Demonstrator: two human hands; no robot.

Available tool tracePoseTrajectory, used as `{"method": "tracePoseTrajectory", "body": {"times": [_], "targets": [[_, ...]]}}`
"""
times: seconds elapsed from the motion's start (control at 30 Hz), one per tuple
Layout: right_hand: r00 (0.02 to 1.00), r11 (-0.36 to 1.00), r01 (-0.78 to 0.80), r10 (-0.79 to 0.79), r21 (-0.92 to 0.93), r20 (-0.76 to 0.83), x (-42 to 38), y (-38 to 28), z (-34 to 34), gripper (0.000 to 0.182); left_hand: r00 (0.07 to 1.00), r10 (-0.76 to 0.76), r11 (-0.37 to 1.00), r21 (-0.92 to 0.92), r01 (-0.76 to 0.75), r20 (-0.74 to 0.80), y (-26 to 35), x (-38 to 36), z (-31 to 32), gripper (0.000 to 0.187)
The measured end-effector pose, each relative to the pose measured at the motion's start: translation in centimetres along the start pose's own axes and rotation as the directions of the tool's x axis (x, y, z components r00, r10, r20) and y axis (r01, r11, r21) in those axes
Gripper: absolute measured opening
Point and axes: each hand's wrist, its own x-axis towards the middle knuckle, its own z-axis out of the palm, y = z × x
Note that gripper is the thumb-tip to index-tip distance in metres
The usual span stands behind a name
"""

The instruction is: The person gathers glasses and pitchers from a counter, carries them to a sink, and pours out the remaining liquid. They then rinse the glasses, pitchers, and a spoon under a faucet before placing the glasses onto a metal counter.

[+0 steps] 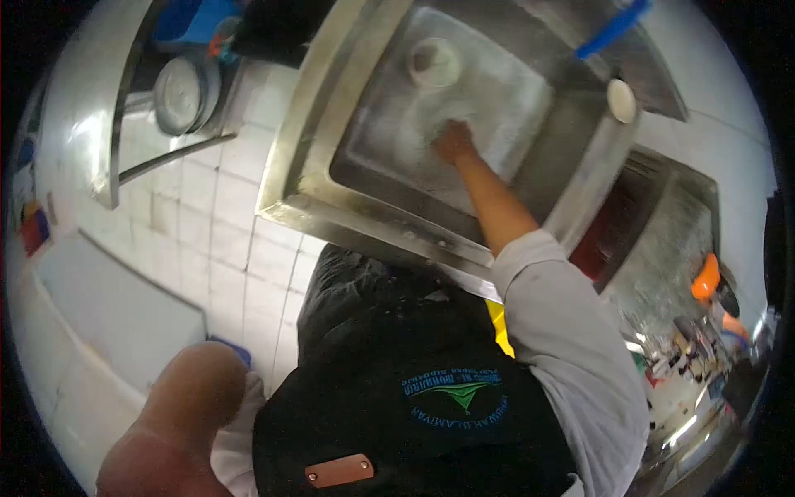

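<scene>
My right hand point(454, 142) reaches down into a metal sink point(315, 195), its fingers drawn together. Blur hides what they hold, if anything. Whitish suds or water streaks spread over the basin floor around it. Just beyond the hand, a round pale bowl-like item point(435, 63) lies in the basin, apart from my fingers. A small white round item point(621, 101) rests on the sink's right rim. At the lower left my bare left arm is bent, and its hand is out of frame.
A blue long object point(613, 30) lies at the upper right. Round metal pans point(180, 95) sit on a shelf at the upper left. To the right are a metal counter point(671, 240), an orange item point(705, 278) and many small things. A white chest-like box point(116, 290) stands left.
</scene>
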Motion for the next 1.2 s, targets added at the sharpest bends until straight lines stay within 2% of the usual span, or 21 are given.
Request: {"method": "tracePoseTrajectory", "body": {"times": [0.1, 0.13, 0.2, 0.23, 0.3, 0.4, 0.47, 0.5, 0.6, 0.7, 0.8, 0.83, 0.87, 0.9, 0.97, 1.0, 1.03, 1.1, 1.2], "targets": [[0.962, 0.993, 0.039, -0.068, -0.114, -0.264, 0.5, -1.9, 2.0, 0.062, 0.998, -0.050, 0.996, 0.072, 0.052, -0.029, -2.2, -0.5, 3.3, 0.025], [0.978, 0.990, 0.043, -0.069, -0.133, -0.196, 0.7, -2.6, 2.2, 0.064, 0.973, -0.175, 0.981, 0.107, 0.160, 0.149, -1.7, -0.1, 2.8, 0.019], [0.998, 0.983, 0.023, -0.035, -0.180, -0.061, 0.2, -3.5, 2.6, 0.067, 0.991, -0.090, 0.996, 0.005, 0.091, -0.096, -3.4, -1.3, 4.7, 0.018], [0.978, 0.971, 0.079, -0.120, -0.226, -0.171, -0.1, -3.5, 3.8, 0.059, 0.972, -0.053, 0.998, -0.039, 0.045, -0.231, -4.3, -1.9, 5.9, 0.017], [0.882, 0.925, 0.170, -0.297, -0.340, -0.367, -1.1, -3.1, 7.6, 0.045, 0.958, -0.072, 0.997, -0.031, 0.066, -0.277, -5.0, -2.4, 6.8, 0.017], [0.757, 0.885, 0.405, -0.466, -0.231, -0.458, -3.4, -2.9, 9.6, 0.043, 0.952, -0.098, 0.995, -0.041, 0.090, -0.290, -5.4, -2.9, 7.4, 0.018], [0.867, 0.891, 0.449, -0.452, -0.064, -0.210, -5.1, -3.3, 7.1, 0.048, 0.959, -0.111, 0.993, -0.058, 0.099, -0.261, -5.1, -2.6, 7.6, 0.018], [0.887, 0.889, 0.458, -0.455, 0.020, -0.086, -5.6, -3.6, 5.5, 0.052, 0.963, -0.108, 0.993, -0.061, 0.096, -0.245, -4.8, -2.3, 7.6, 0.018], [0.880, 0.864, 0.365, -0.442, 0.346, 0.173, -4.6, -2.2, 7.9, 0.050, 0.970, -0.086, 0.994, -0.089, 0.067, -0.226, -4.1, -1.4, 8.1, 0.018], [0.841, 0.863, 0.438, -0.492, 0.251, 0.223, -4.9, -1.5, 8.2, 0.039, 0.969, -0.063, 0.991, -0.127, 0.033, -0.239, -3.4, -0.4, 8.0, 0.018], [0.880, 0.802, 0.426, -0.475, 0.419, 0.015, -5.9, -1.5, 8.4, 0.035, 0.971, -0.023, 0.983, -0.180, -0.021, -0.239, -2.8, 0.4, 7.5, 0.018], [0.864, 0.796, 0.445, -0.502, 0.410, 0.037, -5.7, -1.4, 8.6, 0.035, 0.978, -0.048, 0.976, -0.218, 0.003, -0.204, -2.2, 0.8, 6.8, 0.018], [0.846, 0.788, 0.464, -0.529, 0.405, 0.059, -5.3, -1.3, 8.5, 0.034, 0.968, -0.224, 0.958, -0.207, 0.198, -0.111, -0.3, 1.5, 5.3, 0.017], [0.829, 0.778, 0.483, -0.554, 0.401, 0.079, -5.0, -1.1, 8.8, 0.033, 0.920, -0.392, 0.908, -0.167, 0.384, -0.013, 1.4, 2.2, 4.0, 0.016], [0.811, 0.767, 0.447, -0.565, 0.461, 0.153, -4.0, -0.1, 9.8, 0.030, 0.931, -0.361, 0.927, -0.124, 0.353, -0.046, 1.9, 2.7, 3.6, 0.016], [0.822, 0.776, 0.415, -0.544, 0.475, 0.169, -3.8, -0.4, 9.0, 0.029, 0.974, -0.152, 0.984, -0.114, 0.134, -0.166, -0.2, 2.2, 5.9, 0.017], [0.833, 0.784, 0.382, -0.522, 0.488, 0.186, -3.6, -0.8, 8.2, 0.028, 0.957, 0.062, 0.993, -0.078, -0.088, -0.285, -1.3, 2.1, 7.1, 0.018], [0.895, 0.831, 0.269, -0.403, 0.487, 0.194, -5.6, -1.3, 2.6, 0.025, 0.962, 0.002, 0.985, -0.166, -0.049, -0.275, -0.7, 2.6, 6.3, 0.022], [0.947, 0.718, 0.276, -0.315, 0.639, -0.055, -6.1, 0.6, -2.5, 0.022, 0.974, -0.023, 0.973, -0.231, -0.030, -0.224, 0.6, 3.4, 3.6, 0.026]]}}
